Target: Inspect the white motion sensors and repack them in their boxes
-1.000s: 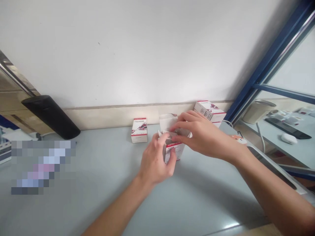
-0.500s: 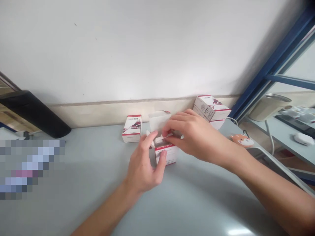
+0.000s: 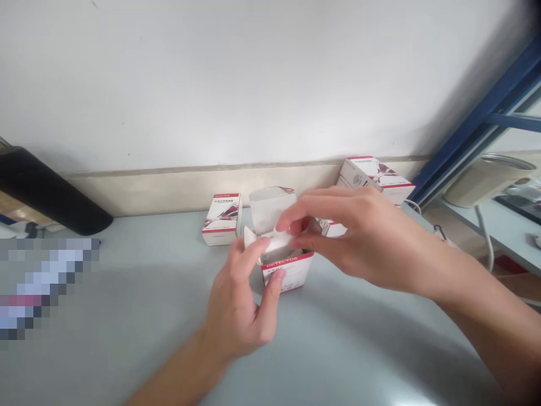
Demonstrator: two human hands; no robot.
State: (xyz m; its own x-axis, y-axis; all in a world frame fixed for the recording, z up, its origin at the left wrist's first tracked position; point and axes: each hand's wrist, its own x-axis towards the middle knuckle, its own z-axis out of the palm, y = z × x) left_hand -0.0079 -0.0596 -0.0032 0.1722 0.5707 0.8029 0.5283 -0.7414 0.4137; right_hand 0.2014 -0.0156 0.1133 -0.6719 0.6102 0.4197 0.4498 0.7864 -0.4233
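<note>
A small white cardboard box [image 3: 291,275] with a red band reading "DETECTOR" stands on the table, its lid flap [image 3: 270,207] raised at the back. My left hand [image 3: 240,301] grips the box from the left, thumb on the printed front and index finger at the top opening. From the right, my right hand [image 3: 359,239] reaches over the opening with its fingers closed on a white piece [image 3: 278,243] at the box's mouth. What that piece is cannot be made out, and the inside of the box is mostly hidden.
Behind to the left stands a similar closed box [image 3: 222,219]. More such boxes [image 3: 380,177] are stacked by the wall at right. A black object [image 3: 54,189] leans at far left. Beyond the blue frame [image 3: 477,124] sits a beige container [image 3: 482,180].
My right hand has lifted the white piece slightly, and more of it shows above the box's rim. The view has shifted a little, bringing the box closer.
</note>
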